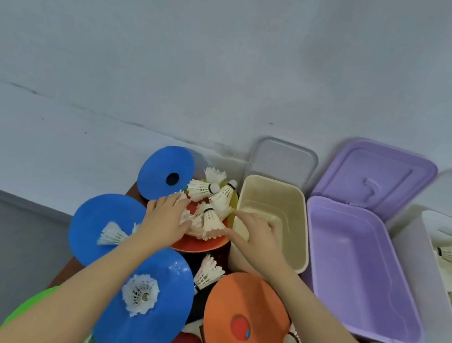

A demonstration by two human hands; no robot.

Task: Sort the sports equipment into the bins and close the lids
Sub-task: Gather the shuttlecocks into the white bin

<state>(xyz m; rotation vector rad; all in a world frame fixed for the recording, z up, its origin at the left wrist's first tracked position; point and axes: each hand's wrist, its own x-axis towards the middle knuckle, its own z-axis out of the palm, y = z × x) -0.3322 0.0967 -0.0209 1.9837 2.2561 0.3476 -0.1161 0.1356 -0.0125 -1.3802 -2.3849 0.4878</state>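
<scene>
Shuttlecocks [209, 220] heaped on red disc [196, 243] point corks upward; both hands' [166, 218] grip released.

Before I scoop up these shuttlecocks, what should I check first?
1. Both hands at the shuttlecock pile: ok, left hand and right hand flank it.
2. White bin open, already holding shuttlecocks: ok.
3. Purple bin and cream bin lids open: ok.
4. Firm grip on the pile: cannot tell.
5. Stray shuttlecocks gathered: not ok; one sits in the near blue disc.
</scene>
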